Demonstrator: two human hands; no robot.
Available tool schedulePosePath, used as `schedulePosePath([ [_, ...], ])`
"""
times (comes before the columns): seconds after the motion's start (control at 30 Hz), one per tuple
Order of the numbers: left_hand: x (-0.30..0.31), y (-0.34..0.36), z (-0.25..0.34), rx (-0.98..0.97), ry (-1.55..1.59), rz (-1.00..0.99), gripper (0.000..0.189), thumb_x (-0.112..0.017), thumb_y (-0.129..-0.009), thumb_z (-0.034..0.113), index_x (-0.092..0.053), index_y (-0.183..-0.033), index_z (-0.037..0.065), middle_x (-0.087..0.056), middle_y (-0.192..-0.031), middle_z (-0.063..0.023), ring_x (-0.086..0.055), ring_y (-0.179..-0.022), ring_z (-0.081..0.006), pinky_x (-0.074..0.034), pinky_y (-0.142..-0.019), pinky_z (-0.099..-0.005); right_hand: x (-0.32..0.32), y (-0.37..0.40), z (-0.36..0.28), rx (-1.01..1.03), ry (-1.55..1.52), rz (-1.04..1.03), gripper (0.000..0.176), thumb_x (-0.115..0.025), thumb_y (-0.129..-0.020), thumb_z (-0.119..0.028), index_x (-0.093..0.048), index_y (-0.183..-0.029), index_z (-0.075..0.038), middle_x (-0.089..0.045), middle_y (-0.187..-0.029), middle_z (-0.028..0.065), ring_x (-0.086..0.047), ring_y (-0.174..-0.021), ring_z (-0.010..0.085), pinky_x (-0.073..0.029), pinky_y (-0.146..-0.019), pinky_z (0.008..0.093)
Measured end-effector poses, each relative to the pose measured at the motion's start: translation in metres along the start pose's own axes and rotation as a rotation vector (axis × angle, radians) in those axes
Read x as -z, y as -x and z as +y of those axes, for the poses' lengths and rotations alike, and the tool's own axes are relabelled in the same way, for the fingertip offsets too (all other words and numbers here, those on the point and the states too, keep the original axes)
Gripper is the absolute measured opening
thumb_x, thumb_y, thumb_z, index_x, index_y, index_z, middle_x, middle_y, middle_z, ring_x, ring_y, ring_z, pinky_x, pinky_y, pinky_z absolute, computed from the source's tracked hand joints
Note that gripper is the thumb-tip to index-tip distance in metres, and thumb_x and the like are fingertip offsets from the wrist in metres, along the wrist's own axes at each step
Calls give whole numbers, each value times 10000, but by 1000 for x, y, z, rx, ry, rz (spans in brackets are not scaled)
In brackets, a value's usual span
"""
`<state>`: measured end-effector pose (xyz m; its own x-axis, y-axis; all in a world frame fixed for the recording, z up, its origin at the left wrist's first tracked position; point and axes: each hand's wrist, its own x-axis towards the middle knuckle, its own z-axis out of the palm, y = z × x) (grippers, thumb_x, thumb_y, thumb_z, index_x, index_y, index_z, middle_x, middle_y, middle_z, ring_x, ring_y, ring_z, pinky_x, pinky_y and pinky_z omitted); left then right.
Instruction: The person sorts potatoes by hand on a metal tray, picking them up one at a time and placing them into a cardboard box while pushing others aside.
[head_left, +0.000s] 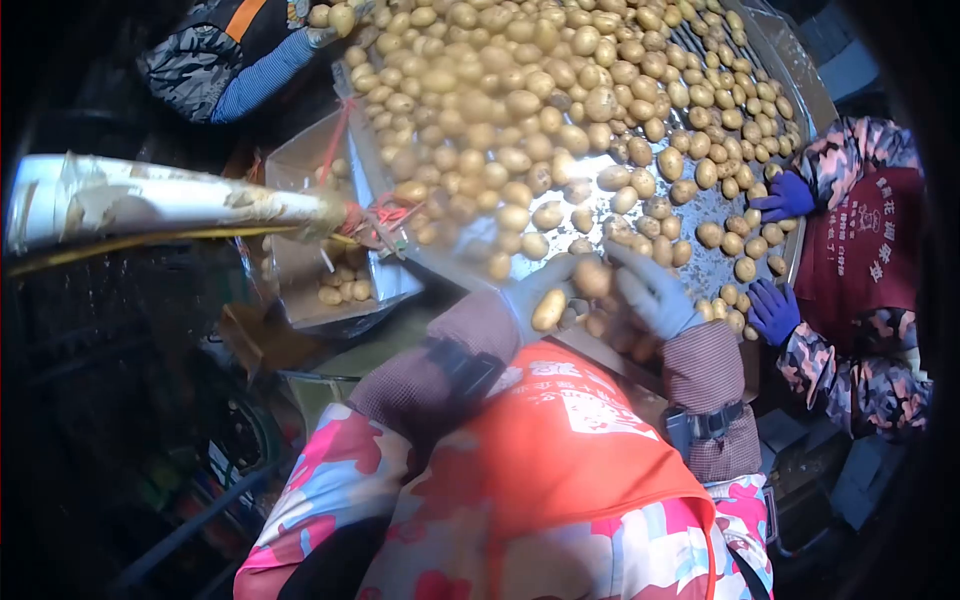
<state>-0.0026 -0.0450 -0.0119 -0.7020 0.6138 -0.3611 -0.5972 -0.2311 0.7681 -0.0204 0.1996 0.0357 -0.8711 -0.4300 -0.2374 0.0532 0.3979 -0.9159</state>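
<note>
Many yellow-brown potatoes cover a metal sorting table. Both my hands wear light grey gloves at its near edge. My left hand curls around a pale potato, its fingers partly blurred. My right hand has its fingers stretched out and apart, just right of a brown potato between the two hands. Whether either hand touches that brown potato is unclear. More potatoes lie below, between my wrists, partly hidden by shadow.
At the right stands a co-worker in a maroon apron with purple gloves at the table edge. Another person's striped sleeve reaches in at top left. Left are a cardboard box holding potatoes and a wrapped white pole.
</note>
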Motion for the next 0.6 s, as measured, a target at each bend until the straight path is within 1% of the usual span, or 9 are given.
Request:
schedulePosePath([
  [0.03, 13, 1, -3, 149, 223, -1, 569, -519, -1030, 375, -386, -1520, 118, -643, -1257, -65, -640, -963, -159, -515, -704, -233, -13, -4, -13, 40, 91, 13, 481, -593, -995, -262, -519, -1431, -72, -551, -1398, 212, -502, -1333, 316, -391, -1112, 394],
  [0.13, 28, 19, -6, 143, 436, -30, 591, -554, -970, 508, -503, -1413, 119, -660, -1027, -39, -569, -699, -136, -426, -559, -224, -45, -14, 45, 204, 647, 156, 513, -600, -969, -237, -500, -1445, -73, -511, -1430, 240, -481, -1334, 395, -378, -1128, 440],
  [0.17, 33, 31, -6, 138, 453, 0, 608, -565, -950, 552, -542, -1377, 120, -665, -951, -30, -546, -611, -128, -397, -511, -221, -50, -19, 34, 530, 811, 233, 520, -607, -953, -228, -506, -1439, -72, -495, -1440, 249, -467, -1333, 426, -365, -1134, 465],
  [0.23, 47, 68, -2, 158, 361, 151, 586, -582, -927, 583, -579, -1281, 116, -663, -973, -63, -538, -601, -132, -397, -509, -225, -48, -21, 16, 643, 963, 280, 529, -614, -930, -221, -518, -1427, -69, -473, -1453, 260, -448, -1327, 466, -345, -1136, 506],
  [0.33, 72, 148, 28, 103, 475, 165, 523, -624, -914, 569, -605, -1158, 107, -663, -1019, -77, -523, -585, -109, -364, -448, -230, -3, -39, 86, 312, 1043, 353, 520, -575, -938, -263, -526, -1407, -45, -481, -1431, 274, -454, -1314, 463, -348, -1128, 506],
  [0.43, 92, 228, 19, -83, 785, 266, 506, -605, -955, 541, -637, -1230, 118, -679, -1032, -91, -514, -555, -71, -376, -420, -201, -20, -40, 37, 68, 868, 433, 500, -515, -973, -261, -518, -1397, 4, -498, -1402, 277, -477, -1298, 439, -369, -1115, 457],
  [0.5, 122, 284, 3, -174, 789, 436, 465, -561, -998, 486, -610, -1315, 149, -671, -1111, -119, -528, -565, -72, -393, -427, -176, -82, -38, -20, -53, 932, 89, 487, -485, -999, -247, -504, -1400, 29, -508, -1387, 272, -487, -1294, 427, -378, -1109, 434],
  [0.57, 152, 343, -24, -363, 1170, 371, 439, -541, -1015, 459, -612, -1316, 148, -666, -1156, -133, -535, -563, -73, -412, -430, -172, -144, -40, -21, -320, 98, 48, 509, -468, -1015, -238, -447, -1446, 31, -495, -1410, 255, -484, -1307, 415, -374, -1119, 421],
  [0.6, 153, 378, -16, -467, 1216, 607, 449, -516, -1024, 465, -611, -1328, 148, -660, -1200, -136, -596, -643, -91, -460, -460, -170, -153, -45, -32, -309, 106, 32, 509, -468, -1015, -238, -447, -1446, 31, -495, -1410, 255, -484, -1307, 415, -374, -1119, 421],
])
